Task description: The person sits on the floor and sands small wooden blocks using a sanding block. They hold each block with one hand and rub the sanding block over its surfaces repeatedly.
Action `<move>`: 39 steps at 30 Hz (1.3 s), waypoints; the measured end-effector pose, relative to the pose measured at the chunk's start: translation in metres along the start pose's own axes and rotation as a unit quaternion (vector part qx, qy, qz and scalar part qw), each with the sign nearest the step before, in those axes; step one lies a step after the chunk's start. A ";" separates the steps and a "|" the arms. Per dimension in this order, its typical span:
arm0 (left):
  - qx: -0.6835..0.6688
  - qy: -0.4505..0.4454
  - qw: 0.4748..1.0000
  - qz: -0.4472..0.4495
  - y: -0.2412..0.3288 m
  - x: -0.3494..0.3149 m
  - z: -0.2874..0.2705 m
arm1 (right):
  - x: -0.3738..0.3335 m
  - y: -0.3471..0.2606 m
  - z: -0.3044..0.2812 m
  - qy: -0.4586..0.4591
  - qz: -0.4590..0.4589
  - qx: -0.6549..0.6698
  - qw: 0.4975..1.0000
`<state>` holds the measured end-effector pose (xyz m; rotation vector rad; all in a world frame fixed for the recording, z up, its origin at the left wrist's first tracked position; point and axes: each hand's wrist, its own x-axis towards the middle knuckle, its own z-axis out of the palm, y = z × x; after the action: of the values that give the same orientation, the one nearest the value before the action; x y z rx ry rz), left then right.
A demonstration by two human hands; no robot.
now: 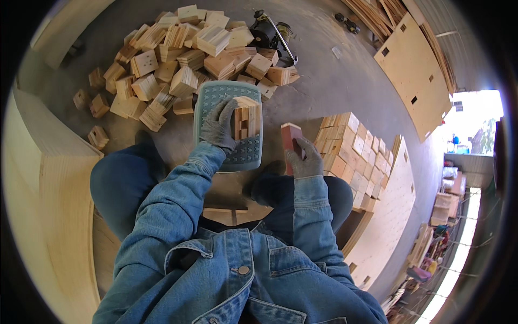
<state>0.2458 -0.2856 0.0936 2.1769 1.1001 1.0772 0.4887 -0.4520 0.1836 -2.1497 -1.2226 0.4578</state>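
Note:
A teal plastic stool (208, 93) with a textured top stands between my knees. On it rests a pale wooden block (246, 108) made of glued layers, with slots in the side facing me. My left hand (218, 125), in a grey glove, grips this block from its left side. To the right of the stool, my right hand (306, 158), also gloved, is closed around a sanding block (291, 139) with a reddish-brown face and a pale wooden end. The sanding block is held apart from the wooden block.
A loose heap of wooden blocks (175, 38) lies beyond the stool. Neatly stacked blocks (356, 151) stand at my right on a plywood sheet (386, 210). A black tool with a metal bar (280, 38) lies by the heap. A plywood panel (65, 178) rises at my left.

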 end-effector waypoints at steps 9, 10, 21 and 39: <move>-0.004 -0.079 0.995 0.064 0.016 -0.036 -0.032 | 0.005 -0.017 -0.002 0.049 -0.044 0.047 0.997; -0.001 -0.075 0.994 0.080 0.015 -0.042 -0.028 | 0.004 -0.017 -0.002 0.052 -0.042 0.046 0.997; 0.083 -0.096 0.990 0.065 0.055 -0.042 -0.032 | -0.004 -0.006 -0.019 0.074 -0.019 0.096 0.992; 0.219 -0.265 0.939 -0.031 0.101 0.020 -0.029 | -0.004 -0.007 -0.023 0.073 -0.015 0.139 0.987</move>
<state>0.2755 -0.3248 0.1892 2.5278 1.2094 0.1792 0.4949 -0.4608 0.2061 -1.8906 -1.0419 0.4235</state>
